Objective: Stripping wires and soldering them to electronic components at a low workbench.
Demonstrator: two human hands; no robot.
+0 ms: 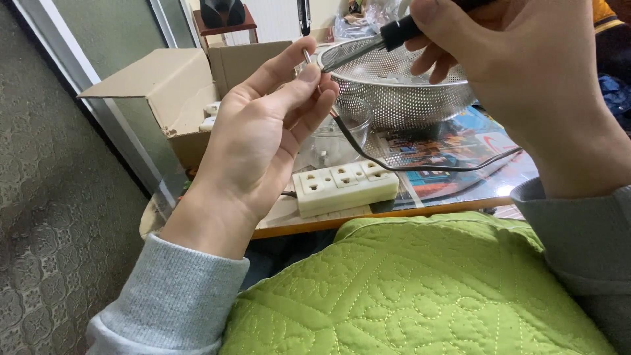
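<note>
Left hand (263,131) is up in front of the camera, thumb and fingers closed narrowly on a thin metal pin (307,56) that pokes out above the fingertips. Right hand (513,66) is wrapped around a black-handled tool (399,30), its metal shaft angled down-left, with the tip just beside the pin. I can't tell whether they touch.

This looks like the lining-up step, tip to pin. Closing the last gap calls for both hands steady and the pin pinched firmly.

A dark cable (427,167) loops from under the left fingers across the surface (394,212), past a white power strip (345,187). Behind sit a metal colander (407,98) and a cardboard box (164,85), with a green quilt (407,289) across the lap.

The tool's rear end is cut off at the top edge. Where the cable ends is hidden.
</note>
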